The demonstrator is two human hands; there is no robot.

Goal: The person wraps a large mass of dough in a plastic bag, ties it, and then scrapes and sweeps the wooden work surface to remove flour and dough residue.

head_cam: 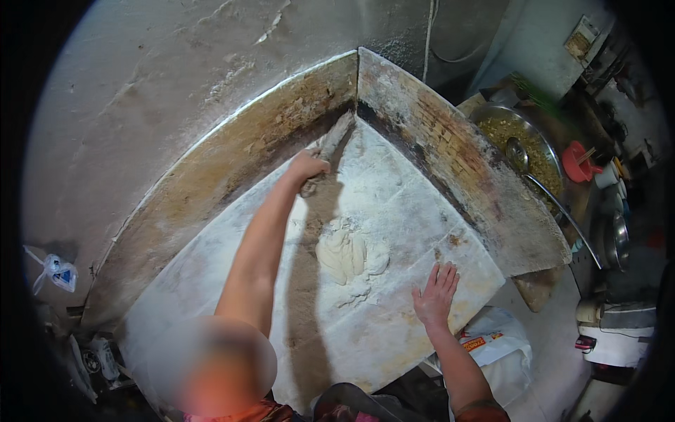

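My left hand (309, 164) grips a worn, flour-dusted hand brush (336, 136). Its bristle end reaches into the far corner of the floury work board (390, 179), where two upright side boards meet. A soft lump of pale dough (341, 255) lies near the middle of the board, with loose flour and scraps around it. Flat on the board's right part rests my right hand (437, 295), fingers spread and holding nothing. The dough sits between my two arms, apart from both hands.
Stained side boards (274, 126) fence the two far edges. Beyond the right one stands a metal basin (488, 113) of chopped yellowish food with a ladle (559, 203), beside a red plastic bowl (576, 162). A white plastic sack (498, 337) stands below the right edge.
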